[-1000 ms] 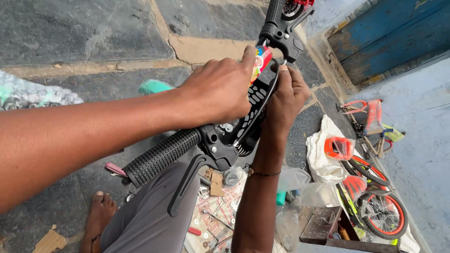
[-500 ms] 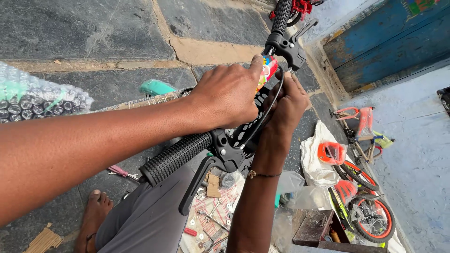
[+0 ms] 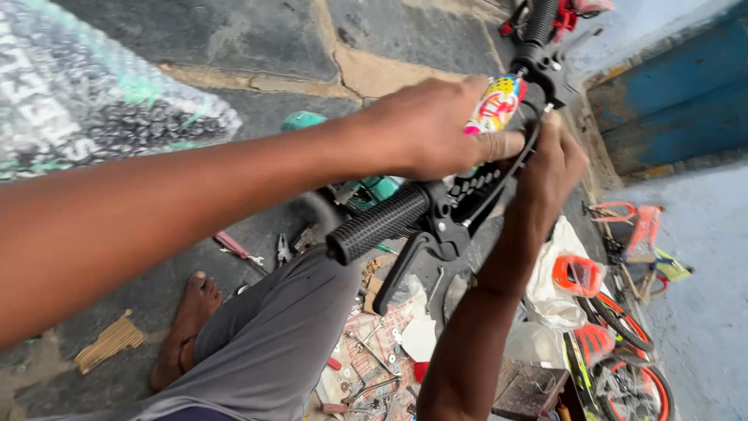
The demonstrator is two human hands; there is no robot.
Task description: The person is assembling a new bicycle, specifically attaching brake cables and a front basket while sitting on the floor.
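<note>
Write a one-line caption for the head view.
Both hands, left hand and right hand, grip a black bicycle handlebar above scattered tools.

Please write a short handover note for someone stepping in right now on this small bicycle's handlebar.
Left hand: closed over the middle of the black handlebar, beside the colourful sticker pad.
Right hand: grips the bar from below, next to the brake cable.
Near grip and brake lever are fitted; the far grip is on too.
Tools and small parts lie on the ground by the bare foot; small orange bicycles stand to the right.
Whether the bar is tightened cannot be told; check that first.
</note>
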